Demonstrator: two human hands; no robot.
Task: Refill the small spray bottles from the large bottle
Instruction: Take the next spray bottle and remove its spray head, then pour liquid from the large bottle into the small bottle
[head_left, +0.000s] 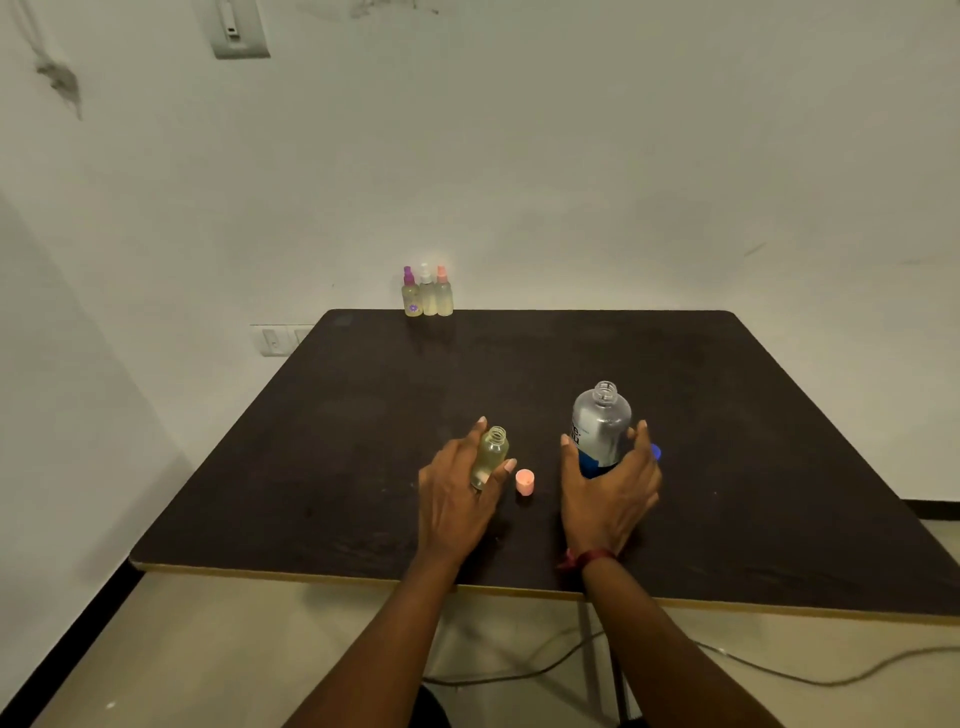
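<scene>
**Bottles gripped, both uncapped**

The small bottle (489, 456) is held upright on the dark table (779, 467) by the left hand (457, 499) — fingers curled around its body, its neck open and pale liquid visible inside. The large bottle (600, 428) is grasped low on its blue label by the right hand (610, 493), thumb and fingers wrapped on either side; its mouth is also open. A pink cap (525, 481) is placed between the two hands. A blue cap (656, 452) is partly hidden behind the right fingers. Three capped spray bottles (427, 292) are lined up at the table's far edge — touching one another.
</scene>
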